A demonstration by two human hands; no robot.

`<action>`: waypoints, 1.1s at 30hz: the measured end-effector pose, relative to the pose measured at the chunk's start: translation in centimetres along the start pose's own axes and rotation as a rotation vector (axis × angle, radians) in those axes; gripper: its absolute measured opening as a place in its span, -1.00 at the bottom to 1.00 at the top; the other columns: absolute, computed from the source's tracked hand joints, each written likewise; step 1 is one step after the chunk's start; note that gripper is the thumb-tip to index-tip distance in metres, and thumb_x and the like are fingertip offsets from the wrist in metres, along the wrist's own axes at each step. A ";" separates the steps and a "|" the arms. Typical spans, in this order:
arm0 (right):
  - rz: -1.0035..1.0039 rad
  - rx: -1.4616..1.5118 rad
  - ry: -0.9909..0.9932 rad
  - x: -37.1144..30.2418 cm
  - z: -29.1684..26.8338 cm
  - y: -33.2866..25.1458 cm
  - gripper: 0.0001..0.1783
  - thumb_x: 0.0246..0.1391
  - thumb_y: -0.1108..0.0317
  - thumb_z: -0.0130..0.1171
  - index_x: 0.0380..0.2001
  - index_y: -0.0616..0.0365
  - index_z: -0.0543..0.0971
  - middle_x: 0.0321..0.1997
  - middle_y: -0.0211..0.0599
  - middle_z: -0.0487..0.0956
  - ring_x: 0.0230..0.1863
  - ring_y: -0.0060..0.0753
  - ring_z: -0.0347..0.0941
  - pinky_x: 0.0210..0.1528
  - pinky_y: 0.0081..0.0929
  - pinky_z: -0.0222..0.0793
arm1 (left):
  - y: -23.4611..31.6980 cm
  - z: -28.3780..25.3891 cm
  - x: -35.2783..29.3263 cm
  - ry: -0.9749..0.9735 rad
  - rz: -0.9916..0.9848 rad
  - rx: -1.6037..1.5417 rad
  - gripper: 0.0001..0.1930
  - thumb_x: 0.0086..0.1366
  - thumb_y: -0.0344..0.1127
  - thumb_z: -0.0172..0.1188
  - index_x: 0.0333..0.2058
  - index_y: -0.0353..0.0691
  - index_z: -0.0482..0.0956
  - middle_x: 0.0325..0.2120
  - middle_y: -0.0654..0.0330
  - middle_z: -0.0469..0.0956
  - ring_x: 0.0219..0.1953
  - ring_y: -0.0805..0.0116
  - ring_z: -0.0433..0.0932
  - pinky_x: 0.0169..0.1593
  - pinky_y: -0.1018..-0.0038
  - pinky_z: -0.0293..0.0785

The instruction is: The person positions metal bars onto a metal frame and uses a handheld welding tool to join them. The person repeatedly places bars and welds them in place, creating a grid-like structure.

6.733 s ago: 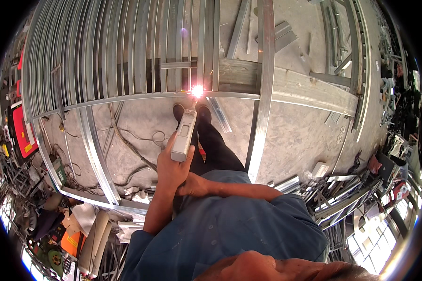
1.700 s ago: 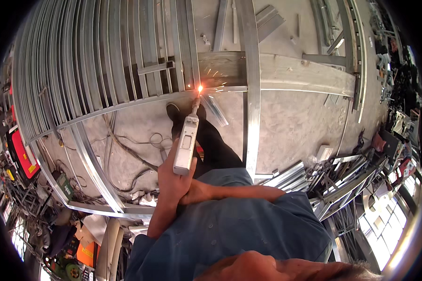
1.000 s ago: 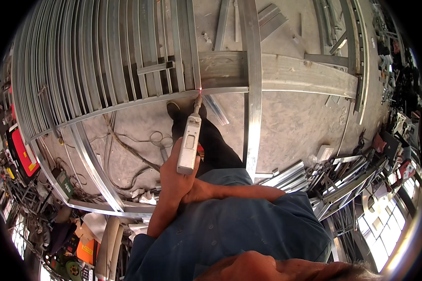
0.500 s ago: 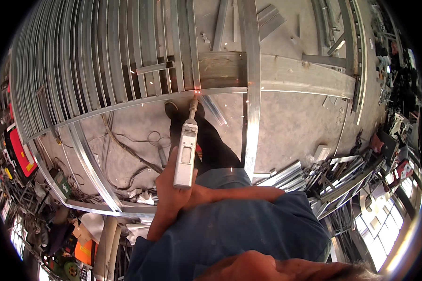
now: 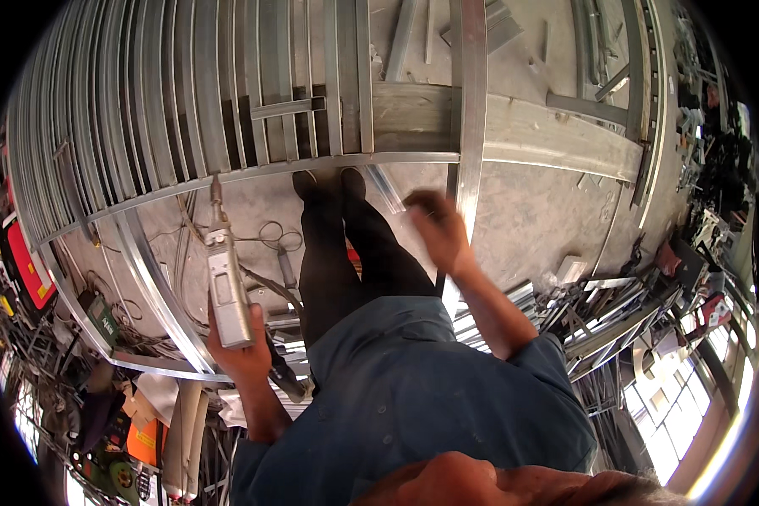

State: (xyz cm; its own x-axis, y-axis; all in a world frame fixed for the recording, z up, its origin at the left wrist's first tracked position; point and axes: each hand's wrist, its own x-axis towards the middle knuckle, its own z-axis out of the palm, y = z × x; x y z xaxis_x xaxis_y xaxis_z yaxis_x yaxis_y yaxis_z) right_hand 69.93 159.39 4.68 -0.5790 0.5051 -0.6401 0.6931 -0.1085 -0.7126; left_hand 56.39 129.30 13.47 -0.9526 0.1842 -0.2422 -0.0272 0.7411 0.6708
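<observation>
My left hand (image 5: pixel 240 354) is closed round the rear of a silver handheld welding gun (image 5: pixel 228 282). The gun's narrow nozzle points away from me, its tip close to the near rail (image 5: pixel 299 168) of a metal frame. Several slim metal bars (image 5: pixel 215 93) run side by side off that rail. To the right, my right hand (image 5: pixel 438 229) is raised in front of my body, above the floor and near a metal upright. Motion blurs its fingers, and whether they hold anything cannot be made out.
A wide metal upright (image 5: pixel 472 93) crosses the frame on the right. Cables (image 5: pixel 280 240) lie on the floor left of my legs. Metal offcuts (image 5: pixel 582 325) are piled at the lower right. A red case (image 5: pixel 27 261) stands at the far left.
The welding gun has swung left along the rail in my left hand, and the sparks at its tip are gone. My right hand has come off the gun area and moved right and up.
</observation>
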 end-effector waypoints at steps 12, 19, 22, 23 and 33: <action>0.148 -0.433 0.391 1.1 -3.4 10.3 0.01 0.05 -0.03 0.27 0.38 0.40 0.13 0.28 0.35 0.37 0.33 0.31 0.30 0.34 -0.03 0.26 | 3.1 -10.1 3.5 0.253 -0.010 0.177 -0.36 0.20 -0.28 0.43 0.23 -0.35 0.45 -0.21 -0.22 0.67 -0.14 -0.06 0.71 -0.11 0.20 0.58; 0.182 -0.402 0.369 2.2 -3.9 7.1 -0.26 -0.06 0.12 0.24 0.10 0.42 0.34 0.13 0.40 0.49 0.19 0.35 0.43 0.21 0.00 0.39 | 4.0 -16.3 16.7 0.467 0.257 0.349 -0.36 0.23 -0.15 0.36 0.24 -0.25 0.45 -0.21 -0.21 0.66 -0.16 -0.22 0.65 -0.15 0.04 0.57; 0.146 -0.404 0.305 4.2 -2.7 8.7 -0.38 -0.10 0.17 0.21 0.03 0.33 0.50 0.00 0.27 0.61 0.09 0.24 0.54 0.11 -0.03 0.46 | 1.1 -18.9 22.6 0.515 0.126 0.524 -0.41 0.27 -0.09 0.30 0.21 -0.24 0.48 -0.28 -0.19 0.67 -0.23 -0.20 0.67 -0.25 0.00 0.57; 0.110 -0.402 0.369 3.5 -2.9 8.8 -0.44 -0.09 0.15 0.20 -0.05 0.33 0.56 -0.06 0.24 0.63 0.05 0.21 0.58 0.05 -0.03 0.49 | 2.1 -18.4 25.3 0.473 0.070 0.569 -0.41 0.27 -0.05 0.28 0.19 -0.24 0.49 -0.30 -0.18 0.67 -0.25 -0.20 0.67 -0.26 -0.01 0.58; 0.316 -0.557 0.649 8.7 -4.2 8.8 -0.24 -0.09 0.07 0.28 0.08 0.46 0.49 0.02 0.27 0.61 0.12 0.27 0.53 0.19 0.01 0.41 | -7.8 -13.4 39.8 0.310 -0.028 0.455 -0.46 0.29 -0.16 0.21 0.21 -0.17 0.38 -0.29 -0.07 0.66 -0.27 -0.07 0.70 -0.24 0.08 0.63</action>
State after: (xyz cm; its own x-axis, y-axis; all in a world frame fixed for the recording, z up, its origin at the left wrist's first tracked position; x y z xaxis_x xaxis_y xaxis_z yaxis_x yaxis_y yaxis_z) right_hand 72.77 166.47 -5.96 -0.0885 0.9230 -0.3744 0.9832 0.0207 -0.1814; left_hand 14.63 122.18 7.97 -0.9999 0.0123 0.0085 0.0142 0.9599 0.2801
